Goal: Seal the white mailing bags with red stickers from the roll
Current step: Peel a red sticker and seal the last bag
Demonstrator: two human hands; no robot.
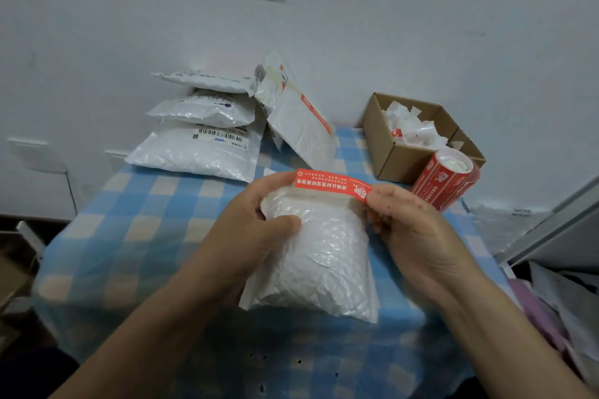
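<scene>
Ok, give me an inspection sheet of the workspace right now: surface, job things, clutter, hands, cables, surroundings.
Surface: blue checked tablecloth.
Job's things: white mailing bag held at centre, red sticker along its top edge; sticker roll at right, by the cardboard box; stacked bags back left, a stickered bag leaning beside them.
Clutter: cardboard box holds white paper scraps.
Hands: left hand grips the bag's top left; right hand pinches the sticker's right end.
Cables: nothing seen.
Surroundings: pale wall behind; piled papers at right.
</scene>
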